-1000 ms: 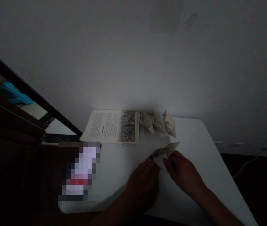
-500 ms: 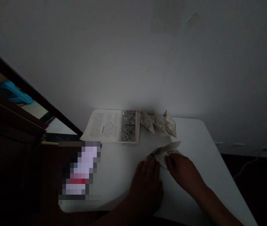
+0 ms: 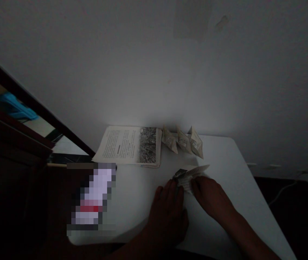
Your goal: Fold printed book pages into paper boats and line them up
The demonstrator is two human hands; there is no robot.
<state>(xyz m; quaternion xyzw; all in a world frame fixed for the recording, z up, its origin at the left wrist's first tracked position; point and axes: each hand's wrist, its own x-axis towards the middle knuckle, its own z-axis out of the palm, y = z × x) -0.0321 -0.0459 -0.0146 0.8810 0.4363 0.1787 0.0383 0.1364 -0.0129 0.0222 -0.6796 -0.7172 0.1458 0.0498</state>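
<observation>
A folded sheet of printed paper (image 3: 185, 182) lies on the white table in front of me, with one flap standing up toward the right. My left hand (image 3: 169, 209) rests at its left edge, fingers stretched forward and laid down against the paper. On the right side, my right hand (image 3: 209, 195) is closed, pinching the paper between thumb and curled fingers. Behind it stand three folded paper boats: a left boat (image 3: 169, 140), a middle boat (image 3: 183, 141) and a right boat (image 3: 196, 143). The fingertips are dim and partly hidden.
A thick open book (image 3: 121, 146) lies against the wall at the table's back left. A pixelated, phone-like object (image 3: 97, 195) is at the left edge of the table (image 3: 132, 202). The wall (image 3: 143, 72) rises behind; a cable (image 3: 284, 191) runs at the right.
The paper's dark left flap shows more and stands a little clearer above my left fingers. The right flap has tipped slightly lower. Both hands stay nearly in place.
</observation>
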